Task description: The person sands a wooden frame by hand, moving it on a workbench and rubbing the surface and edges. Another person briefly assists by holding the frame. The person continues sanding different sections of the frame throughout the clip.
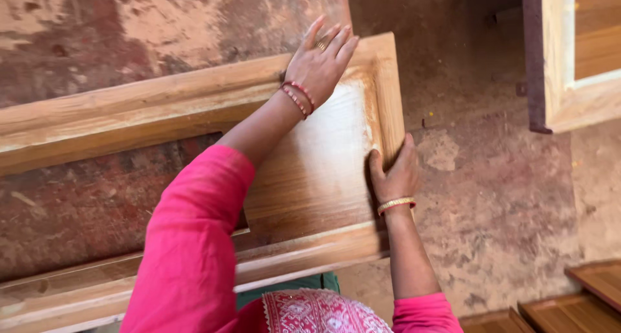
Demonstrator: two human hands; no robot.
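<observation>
Wooden door frame (194, 106), panelled, unfinished; lies on the dusty reddish floor (504, 197). Left hand (318, 64) flat, fingers spread, on the far corner rail. Right hand (394, 174) curled round the end stile. Likely stiff, heavy, rough-edged; best gripped by rails.

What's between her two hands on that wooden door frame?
In the head view, only the flat wood panel lies between the left hand and right hand.
</observation>
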